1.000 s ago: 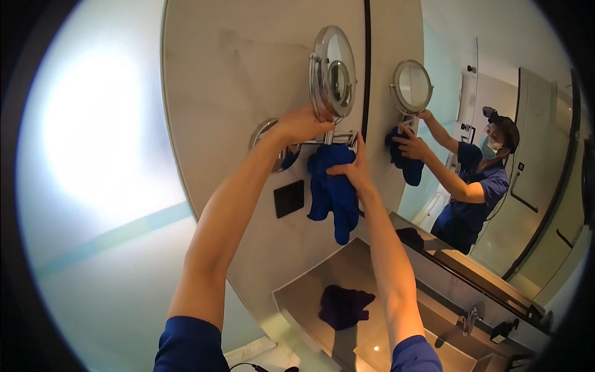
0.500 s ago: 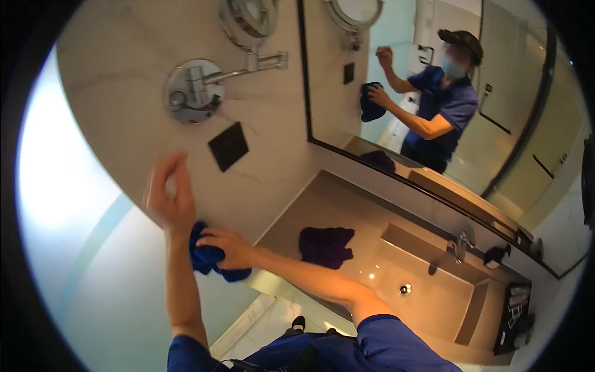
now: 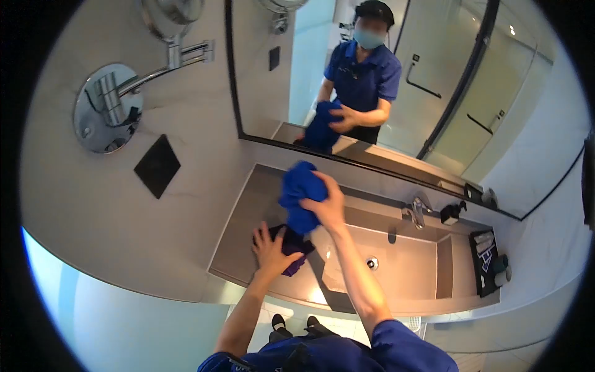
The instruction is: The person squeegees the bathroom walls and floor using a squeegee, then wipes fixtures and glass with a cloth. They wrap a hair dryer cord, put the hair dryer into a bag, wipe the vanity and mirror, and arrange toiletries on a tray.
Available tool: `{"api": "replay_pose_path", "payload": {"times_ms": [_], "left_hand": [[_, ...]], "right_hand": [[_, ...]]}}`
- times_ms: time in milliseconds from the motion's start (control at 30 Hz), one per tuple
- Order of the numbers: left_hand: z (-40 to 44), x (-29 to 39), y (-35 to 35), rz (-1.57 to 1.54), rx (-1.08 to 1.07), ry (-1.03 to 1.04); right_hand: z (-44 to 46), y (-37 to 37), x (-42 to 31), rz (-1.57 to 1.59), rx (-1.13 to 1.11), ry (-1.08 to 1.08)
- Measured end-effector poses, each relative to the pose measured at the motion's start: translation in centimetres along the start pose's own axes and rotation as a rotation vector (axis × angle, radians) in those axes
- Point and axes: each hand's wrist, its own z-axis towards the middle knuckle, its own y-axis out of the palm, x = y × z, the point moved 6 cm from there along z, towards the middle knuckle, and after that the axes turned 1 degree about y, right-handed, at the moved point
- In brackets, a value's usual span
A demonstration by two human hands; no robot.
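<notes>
My right hand grips a bunched blue cloth above the left end of the counter, near the mirror. Just below it, my left hand lies with fingers spread over a crumpled dark purple cloth on the countertop. Part of the purple cloth is hidden under that hand. The blue cloth hangs down close to the purple one; whether they touch I cannot tell.
Right of my hands is a sink basin with a chrome faucet. A soap dispenser and a black tray of small items stand beyond it. A framed mirror runs along the back. On the left wall, a chrome swing-arm mirror mount sticks out.
My right hand has brought the blue cloth from the left wall edge over to the counter. My left hand has come down from its raised position onto the purple cloth. The view has shifted right.
</notes>
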Motion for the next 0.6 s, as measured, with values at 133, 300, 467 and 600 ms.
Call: {"api": "replay_pose_path", "payload": {"times_ms": [133, 300, 467, 600], "left_hand": [[1.9, -1.8, 4.6, 0.111, -0.368, -0.065], [-0.7, -5.3, 5.7, 0.071, -0.33, -0.074], [-1.8, -5.9, 4.3, 0.087, -0.167, -0.118], [-1.9, -6.1, 4.4, 0.097, -0.132, -0.122]], "right_hand": [[-4.2, -5.2, 3.1, 0.259, 0.052, 0.264], [-5.6, -10.9, 2.5, 0.18, 0.242, 0.331], [3.4, -8.6, -7.3, -0.284, 0.348, -0.207], [12.9, -5.1, -13.5, -0.385, 0.657, -0.519]]}}
